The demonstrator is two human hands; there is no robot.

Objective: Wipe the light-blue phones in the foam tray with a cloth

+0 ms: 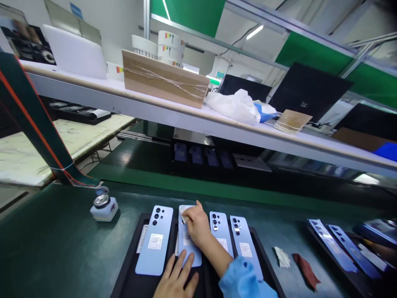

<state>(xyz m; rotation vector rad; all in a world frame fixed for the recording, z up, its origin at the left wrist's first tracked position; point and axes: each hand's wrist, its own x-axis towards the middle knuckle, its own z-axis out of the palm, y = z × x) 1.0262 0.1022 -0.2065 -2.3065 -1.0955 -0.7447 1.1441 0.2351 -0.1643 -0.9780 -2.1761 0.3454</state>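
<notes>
Several light blue phones lie back-up on a black tray (128, 265) in front of me. My right hand (196, 223), in a blue sleeve, pinches a small white cloth (185, 212) against the top of the second phone (187, 244), near its cameras. Flat on that phone's lower end rests my left hand (176, 279), fingers spread. One more blue phone (155, 240) lies to the left and two others (243, 242) to the right on the same tray.
A small white dispenser bottle (104, 205) with a metal top stands left of the tray. A white wipe (282, 256) and a dark red cloth (305, 269) lie to the right. Another tray of phones (341, 248) sits far right. Overhead, a shelf (217, 124) carries a cardboard box (164, 78).
</notes>
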